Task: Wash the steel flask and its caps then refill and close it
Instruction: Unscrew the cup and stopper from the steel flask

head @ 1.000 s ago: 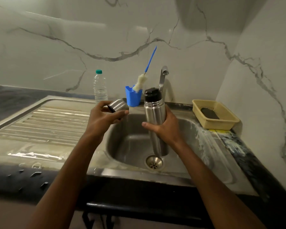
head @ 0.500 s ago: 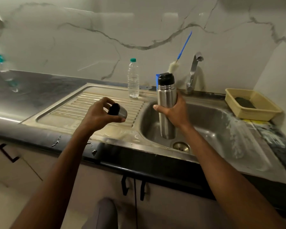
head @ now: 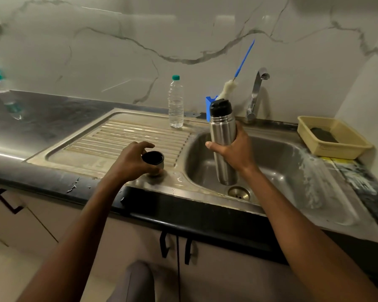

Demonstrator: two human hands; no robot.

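The right hand point(head: 236, 152) has a closed grip round the middle of the steel flask point(head: 224, 140), holding it upright above the sink point(head: 277, 171), its base just over the drain point(head: 238, 192). A black inner cap point(head: 220, 107) sits on top of the flask. The left hand point(head: 131, 162) curls its fingers round the outer steel cap point(head: 153, 162), which stands mouth up on the front corner of the ribbed draining board point(head: 118, 136), just left of the sink. Behind, on the board's back edge, stands a clear water bottle point(head: 175, 103) with a green lid. A blue-handled bottle brush point(head: 231, 83) leans in a blue cup point(head: 209, 104) beside the tap point(head: 256, 92). A yellow tray point(head: 345, 147) rests on the table to the right.
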